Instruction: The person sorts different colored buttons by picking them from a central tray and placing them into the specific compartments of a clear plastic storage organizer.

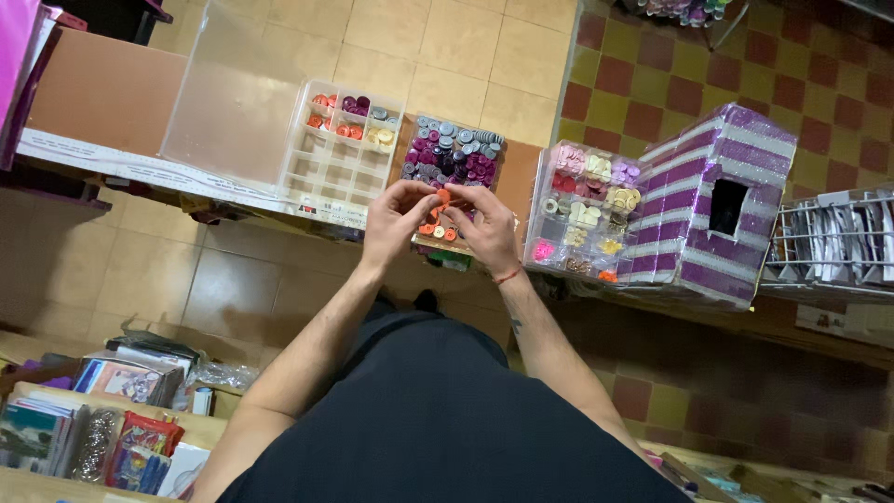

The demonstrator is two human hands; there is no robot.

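1. left hand and right hand meet, fingertips pinching one orange button between them.
2. the button hangs over a tray of mixed buttons.
3. a clear compartment box sits just left.

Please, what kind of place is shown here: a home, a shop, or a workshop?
Probably a small craft or haberdashery shop. Both hands, left hand and right hand, pick over a tray of mixed buttons between two compartment boxes of sorted buttons; packaged goods fill nearby shelves.
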